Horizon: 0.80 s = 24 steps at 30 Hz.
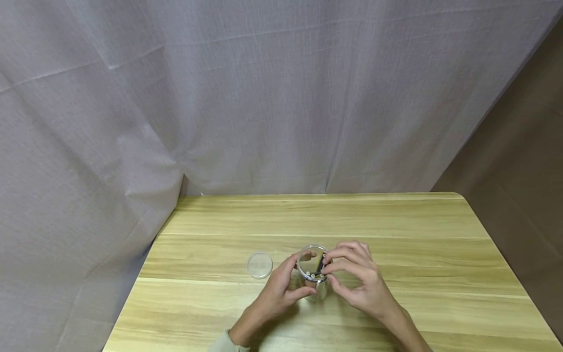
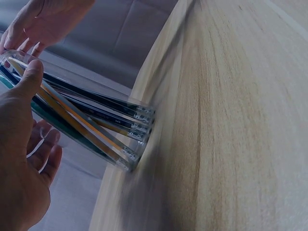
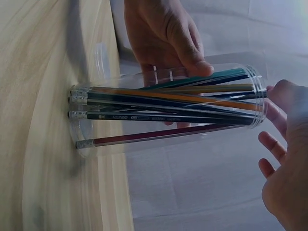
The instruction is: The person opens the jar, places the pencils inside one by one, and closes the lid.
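A clear cylindrical jar (image 1: 314, 288) stands upright on the table with several pencils (image 3: 168, 98) leaning inside it, their metal-banded eraser ends at the bottom. They are dark, orange, green and red. My left hand (image 1: 277, 291) grips the jar's side, thumb in front and fingers around the back, as the left wrist view (image 2: 21, 154) confirms with the hand near the mouth. At the rim, my right hand (image 1: 358, 276) pinches the upper end of a dark pencil (image 3: 260, 94) between thumb and finger. Its other fingers are loosely bent beside the jar.
A round transparent lid (image 1: 260, 265) lies flat on the wooden table (image 1: 198, 303), left of the jar. Grey curtains (image 1: 272, 98) hang behind the table's far edge and along its left side. A brown cloth (image 1: 519, 161) hangs at the right.
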Motion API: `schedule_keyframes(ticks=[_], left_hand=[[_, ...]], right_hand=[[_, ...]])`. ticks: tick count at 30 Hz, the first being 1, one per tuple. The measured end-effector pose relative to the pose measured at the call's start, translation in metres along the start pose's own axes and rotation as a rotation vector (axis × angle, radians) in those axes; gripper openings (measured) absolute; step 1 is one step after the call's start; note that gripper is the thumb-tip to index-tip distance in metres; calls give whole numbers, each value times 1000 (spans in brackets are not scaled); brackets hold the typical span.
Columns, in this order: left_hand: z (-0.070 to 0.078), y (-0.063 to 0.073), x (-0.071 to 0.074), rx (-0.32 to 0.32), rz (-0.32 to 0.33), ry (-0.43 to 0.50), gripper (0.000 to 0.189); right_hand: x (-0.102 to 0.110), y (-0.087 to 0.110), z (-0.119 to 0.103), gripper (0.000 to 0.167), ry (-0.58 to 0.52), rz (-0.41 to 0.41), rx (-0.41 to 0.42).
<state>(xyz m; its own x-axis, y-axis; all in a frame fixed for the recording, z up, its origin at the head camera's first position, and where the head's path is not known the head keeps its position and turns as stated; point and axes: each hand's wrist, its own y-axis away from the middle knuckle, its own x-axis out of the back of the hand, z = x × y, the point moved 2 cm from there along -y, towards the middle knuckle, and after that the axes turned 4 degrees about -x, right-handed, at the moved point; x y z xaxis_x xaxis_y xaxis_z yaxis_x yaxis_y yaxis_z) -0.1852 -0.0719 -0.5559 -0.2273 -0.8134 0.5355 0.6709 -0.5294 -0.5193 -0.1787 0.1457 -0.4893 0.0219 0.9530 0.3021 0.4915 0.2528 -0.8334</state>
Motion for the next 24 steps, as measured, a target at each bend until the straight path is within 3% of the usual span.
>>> schedule_keyframes(ticks=[13, 24], left_hand=[[-1, 0, 0, 6, 2, 11, 84], [-2, 1, 0, 32, 3, -3, 88]], right_hand=[[-2, 2, 1, 8, 65, 20, 44], [-1, 3, -4, 19, 27, 80, -21]])
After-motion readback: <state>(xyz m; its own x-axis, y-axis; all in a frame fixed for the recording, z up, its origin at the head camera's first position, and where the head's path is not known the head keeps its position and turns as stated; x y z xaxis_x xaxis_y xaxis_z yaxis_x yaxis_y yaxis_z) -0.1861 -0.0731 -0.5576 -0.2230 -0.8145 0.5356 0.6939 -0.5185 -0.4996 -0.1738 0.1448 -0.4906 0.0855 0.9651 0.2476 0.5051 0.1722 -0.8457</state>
